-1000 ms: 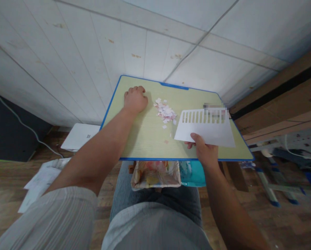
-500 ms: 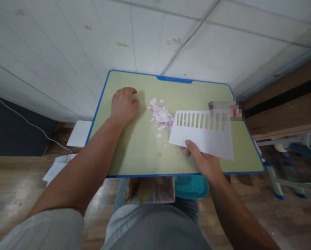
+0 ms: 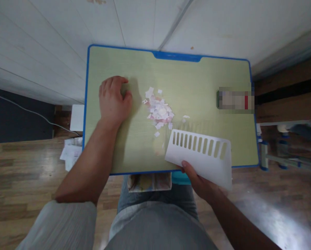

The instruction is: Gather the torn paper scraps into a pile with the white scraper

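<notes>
A small heap of torn paper scraps (image 3: 160, 110), white and pinkish, lies near the middle of the desk top (image 3: 134, 152). My left hand (image 3: 115, 100) rests on the desk left of the heap, its fingers loosely bent and the thumb apart, with nothing in it. In my right hand (image 3: 197, 178), pinched at its near edge, is a white slotted plate (image 3: 197, 158) with a row of long holes along its far side. It is held tilted over the desk's front right edge, close to the heap. A few scraps lie loose around the pile.
A blurred-out box-like item (image 3: 235, 100) lies at the desk's right side. Under the front edge are a patterned box (image 3: 150, 182) and a turquoise container (image 3: 180, 177). Panelled wall (image 3: 134, 24) closes off the back, and papers (image 3: 71, 152) hang low at the left.
My right hand has drawn the slotted plate back toward me, away from the heap. The left hand stays on the desk. The head view has shifted, looking further down.
</notes>
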### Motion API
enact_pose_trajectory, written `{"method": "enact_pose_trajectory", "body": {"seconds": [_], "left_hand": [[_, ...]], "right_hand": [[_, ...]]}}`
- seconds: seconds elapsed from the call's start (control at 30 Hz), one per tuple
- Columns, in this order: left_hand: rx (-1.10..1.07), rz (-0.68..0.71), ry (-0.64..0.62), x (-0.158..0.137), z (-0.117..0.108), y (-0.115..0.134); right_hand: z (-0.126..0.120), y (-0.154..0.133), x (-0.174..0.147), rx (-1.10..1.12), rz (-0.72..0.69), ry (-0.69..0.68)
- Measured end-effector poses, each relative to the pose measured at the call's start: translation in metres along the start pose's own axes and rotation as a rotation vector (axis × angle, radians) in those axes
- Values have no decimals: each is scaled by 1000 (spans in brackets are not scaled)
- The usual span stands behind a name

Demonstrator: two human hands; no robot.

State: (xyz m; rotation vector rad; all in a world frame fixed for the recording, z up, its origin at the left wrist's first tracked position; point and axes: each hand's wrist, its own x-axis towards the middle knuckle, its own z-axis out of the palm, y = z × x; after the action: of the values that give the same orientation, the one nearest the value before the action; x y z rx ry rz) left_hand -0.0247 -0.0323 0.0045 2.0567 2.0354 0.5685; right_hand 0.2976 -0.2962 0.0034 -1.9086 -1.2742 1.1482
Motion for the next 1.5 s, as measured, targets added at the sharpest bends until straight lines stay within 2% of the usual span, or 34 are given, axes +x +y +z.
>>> {"method": "enact_pose_trajectory", "body": {"seconds": [0.13,0.23,0.37,0.47,0.67,0.93,1.2,1.37,1.5], "left_hand": [[18,14,10,5,4,-2],[27,74,24,13,8,-1],[66,72,64,20,15,5],[83,61,84,19,21,10],[58,105,132,21,32,7],[6,91,138,26,38,-2],[-67,61,166,31,37,2],[-67,-9,127,42,34,7],[-118,-15,154,40,31,9]], "right_hand": [[9,4,10,40,7,118],[17,1,29,115,-154,235],[23,-5,54,104,-375,250],[28,-5,66,118,-464,215],[34,0,73,266,-446,80],[33,14,61,207,-478,9],[34,6,50,201,-470,78],[27,-1,42,156,-425,18],[25,-17,47,170,-411,133]]}}
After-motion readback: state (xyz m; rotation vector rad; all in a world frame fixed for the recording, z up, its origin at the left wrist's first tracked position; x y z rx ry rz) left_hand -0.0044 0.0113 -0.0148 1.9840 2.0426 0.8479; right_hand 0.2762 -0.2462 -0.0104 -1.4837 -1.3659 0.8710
